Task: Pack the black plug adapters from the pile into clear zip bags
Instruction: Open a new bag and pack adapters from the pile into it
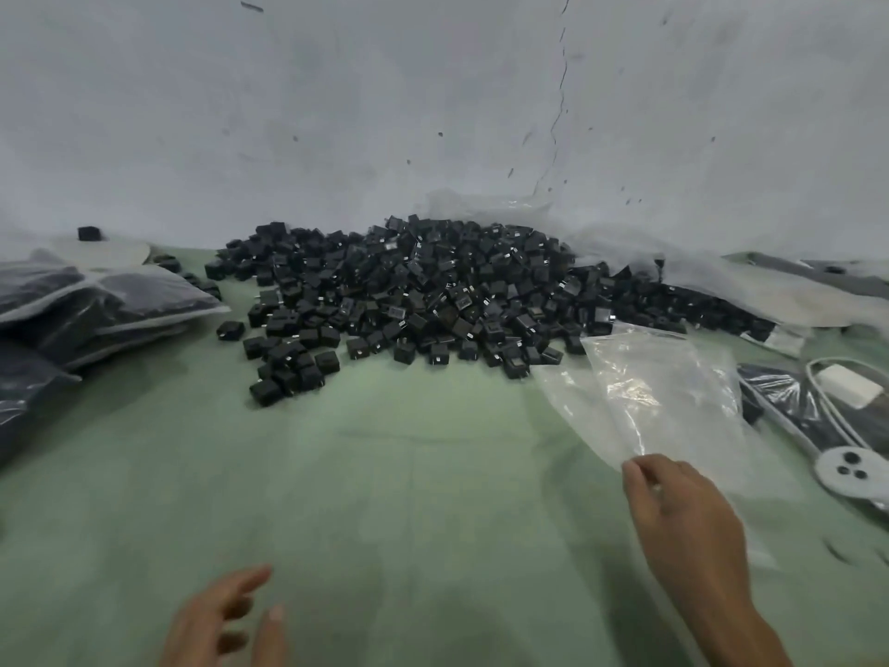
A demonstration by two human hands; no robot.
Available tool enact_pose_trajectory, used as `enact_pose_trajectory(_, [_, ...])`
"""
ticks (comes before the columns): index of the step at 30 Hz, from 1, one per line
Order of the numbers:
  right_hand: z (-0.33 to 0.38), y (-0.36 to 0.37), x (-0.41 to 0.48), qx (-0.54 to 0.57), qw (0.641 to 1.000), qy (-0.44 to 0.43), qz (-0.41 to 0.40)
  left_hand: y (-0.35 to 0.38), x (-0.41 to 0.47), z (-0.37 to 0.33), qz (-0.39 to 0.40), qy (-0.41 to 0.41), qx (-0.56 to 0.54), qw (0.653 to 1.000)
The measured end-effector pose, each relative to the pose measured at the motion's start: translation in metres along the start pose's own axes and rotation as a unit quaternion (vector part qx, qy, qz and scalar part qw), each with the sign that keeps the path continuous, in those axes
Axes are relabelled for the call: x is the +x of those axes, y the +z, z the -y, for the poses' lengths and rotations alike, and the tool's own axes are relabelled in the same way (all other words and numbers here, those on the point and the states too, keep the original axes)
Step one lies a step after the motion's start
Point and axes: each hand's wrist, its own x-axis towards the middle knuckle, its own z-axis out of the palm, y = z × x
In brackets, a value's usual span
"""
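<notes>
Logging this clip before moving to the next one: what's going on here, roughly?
A person is bagging plug adapters. The right hand pinches the near edge of an empty clear zip bag lifted off the green cloth. The left hand hovers open and empty near the bottom edge. A big pile of black adapters sits against the wall, and filled bags are stacked on the left. Nothing is in the held bag yet.

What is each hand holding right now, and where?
The right hand pinches the near corner of an empty clear bag. The left hand holds nothing.
</notes>
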Motion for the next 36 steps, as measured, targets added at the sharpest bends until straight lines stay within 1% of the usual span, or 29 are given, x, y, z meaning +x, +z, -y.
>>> enact_pose_trajectory(2, [0.023, -0.011, -0.013, 0.062, 0.997, -0.035, 0.031, 0.025, -0.047, -0.017, 0.071, 0.022, -0.001, 0.997])
enact_pose_trajectory(4, [0.046, -0.015, -0.034, 0.091, 0.99, -0.085, 0.073, 0.056, -0.071, -0.03, 0.091, 0.012, -0.033, 0.995])
enact_pose_trajectory(5, [0.057, -0.015, -0.047, 0.09, 0.986, -0.114, 0.087, 0.068, -0.072, -0.039, 0.113, -0.05, -0.073, 0.99])
enact_pose_trajectory(6, [0.068, -0.014, -0.062, 0.088, 0.981, -0.148, 0.091, 0.077, -0.07, -0.052, 0.167, -0.145, -0.135, 0.966])
enact_pose_trajectory(7, [0.079, -0.014, -0.077, 0.09, 0.974, -0.183, 0.095, 0.083, -0.066, -0.062, 0.234, -0.24, -0.195, 0.922])
enact_pose_trajectory(8, [0.09, -0.013, -0.092, 0.099, 0.966, -0.215, 0.106, 0.084, -0.062, -0.07, 0.29, -0.301, -0.233, 0.878])
enact_pose_trajectory(9, [0.098, -0.012, -0.106, 0.105, 0.957, -0.245, 0.115, 0.082, -0.059, -0.073, 0.316, -0.322, -0.255, 0.855])
enact_pose_trajectory(10, [0.105, -0.01, -0.117, 0.105, 0.949, -0.274, 0.118, 0.077, -0.055, -0.073, 0.31, -0.329, -0.253, 0.856])
enact_pose_trajectory(12, [0.109, -0.01, -0.135, 0.125, 0.941, -0.302, 0.089, 0.063, -0.044, -0.068, 0.25, -0.318, -0.236, 0.884])
enact_pose_trajectory(14, [0.105, -0.009, -0.151, 0.191, 0.941, -0.279, 0.017, 0.04, -0.037, -0.053, 0.167, -0.294, -0.233, 0.912])
enact_pose_trajectory(15, [0.101, -0.007, -0.161, 0.214, 0.945, -0.246, -0.013, 0.027, -0.034, -0.045, 0.122, -0.291, -0.238, 0.919])
enact_pose_trajectory(16, [0.099, -0.008, -0.171, 0.24, 0.955, -0.177, -0.011, 0.015, -0.032, -0.036, 0.088, -0.296, -0.245, 0.919])
enact_pose_trajectory(17, [0.1, -0.01, -0.18, 0.287, 0.955, -0.059, 0.034, 0.003, -0.031, -0.029, 0.061, -0.302, -0.259, 0.915])
enact_pose_trajectory(18, [0.106, -0.013, -0.184, 0.353, 0.922, 0.095, 0.13, -0.008, -0.03, -0.022, 0.04, -0.311, -0.276, 0.909])
enact_pose_trajectory(19, [0.114, -0.013, -0.184, 0.419, 0.839, 0.235, 0.255, -0.018, -0.03, -0.017, 0.023, -0.316, -0.299, 0.9])
enact_pose_trajectory(20, [0.122, -0.01, -0.182, 0.466, 0.739, 0.325, 0.363, -0.027, -0.032, -0.012, 0.012, -0.32, -0.322, 0.891])
enact_pose_trajectory(21, [0.131, -0.006, -0.178, 0.494, 0.663, 0.36, 0.432, -0.034, -0.033, -0.008, 0.009, -0.323, -0.339, 0.884])
enact_pose_trajectory(22, [0.139, 0.0, -0.172, 0.509, 0.629, 0.362, 0.462, -0.04, -0.035, -0.004, 0.008, -0.325, -0.348, 0.88])
enact_pose_trajectory(24, [0.155, 0.012, -0.162, 0.548, 0.597, 0.356, 0.465, -0.045, -0.04, 0.003, 0.013, -0.33, -0.355, 0.875])
enact_pose_trajectory(26, [0.173, 0.024, -0.156, 0.56, 0.599, 0.346, 0.456, -0.053, -0.044, 0.006, 0.009, -0.325, -0.357, 0.876])
enact_pose_trajectory(27, [0.177, 0.03, -0.154, 0.558, 0.612, 0.342, 0.443, -0.055, -0.044, 0.007, 0.0, -0.32, -0.357, 0.878])
enact_pose_trajectory(29, [0.184, 0.042, -0.148, 0.547, 0.65, 0.319, 0.42, -0.065, -0.043, 0.009, -0.07, -0.3, -0.355, 0.883])
enact_pose_trajectory(30, [0.186, 0.046, -0.144, 0.543, 0.664, 0.304, 0.414, -0.07, -0.044, 0.011, -0.135, -0.274, -0.322, 0.896])
enact_pose_trajectory(31, [0.189, 0.05, -0.141, 0.541, 0.672, 0.291, 0.414, -0.076, -0.045, 0.013, -0.203, -0.229, -0.247, 0.919])
enact_pose_trajectory(32, [0.191, 0.054, -0.139, 0.54, 0.677, 0.28, 0.413, -0.08, -0.047, 0.015, -0.233, -0.157, -0.149, 0.948])
enact_pose_trajectory(33, [0.193, 0.058, -0.137, 0.54, 0.683, 0.272, 0.411, -0.082, -0.05, 0.013, -0.221, -0.077, -0.071, 0.97])
enact_pose_trajectory(34, [0.196, 0.062, -0.136, 0.537, 0.69, 0.264, 0.407, -0.081, -0.052, 0.006, -0.161, -0.018, -0.017, 0.987])
enact_pose_trajectory(35, [0.2, 0.066, -0.135, 0.53, 0.7, 0.254, 0.404, -0.076, -0.052, 0.001, -0.076, 0.025, 0.03, 0.996])
enact_pose_trajectory(36, [0.203, 0.069, -0.135, 0.521, 0.712, 0.243, 0.404, -0.069, -0.049, -0.002, 0.008, 0.069, 0.083, 0.994])
